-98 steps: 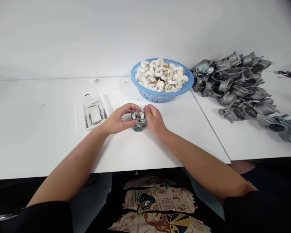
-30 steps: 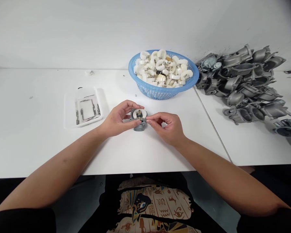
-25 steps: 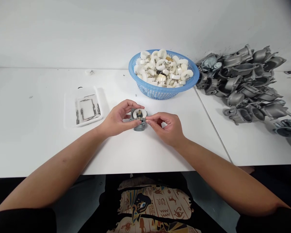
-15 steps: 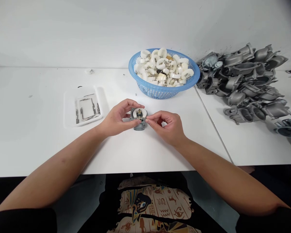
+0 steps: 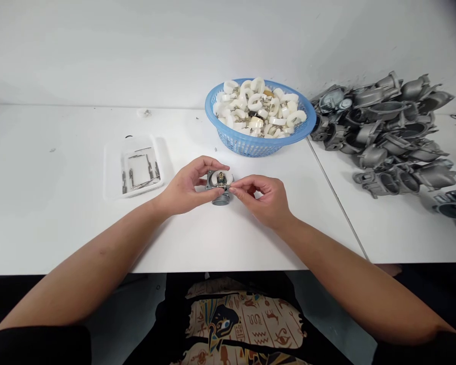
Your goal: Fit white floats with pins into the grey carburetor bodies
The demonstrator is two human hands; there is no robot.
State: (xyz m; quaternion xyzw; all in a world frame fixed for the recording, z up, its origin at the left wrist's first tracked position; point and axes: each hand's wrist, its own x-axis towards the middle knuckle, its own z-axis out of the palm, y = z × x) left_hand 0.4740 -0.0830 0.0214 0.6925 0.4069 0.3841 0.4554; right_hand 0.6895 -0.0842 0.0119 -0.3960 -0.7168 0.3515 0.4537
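Note:
On the white table, a grey metal carburetor body [image 5: 221, 199] lies between my hands with its bowl side facing up. A white ring-shaped float [image 5: 228, 177] sits in it around a brass post [image 5: 221, 175]. My left hand [image 5: 192, 185] grips the body, fingers along the far side and thumb at the near side. The thumb and forefinger of my right hand [image 5: 264, 197] are pinched on a thin metal pin [image 5: 227, 187] at the float's hinge, by my left thumb tip. The pin's end is hidden by the fingertips.
A blue plastic basket [image 5: 251, 147] heaped with white floats stands behind my hands. To the left is a white tray [image 5: 112, 172] holding several thin metal pins. Several carburetor bodies [image 5: 387, 182] are piled at the right, past a table seam [image 5: 334, 192].
The view has shifted slightly, so everything appears a little further right. Both hands keep their hold on the carburetor body and pin, with hardly any visible movement.

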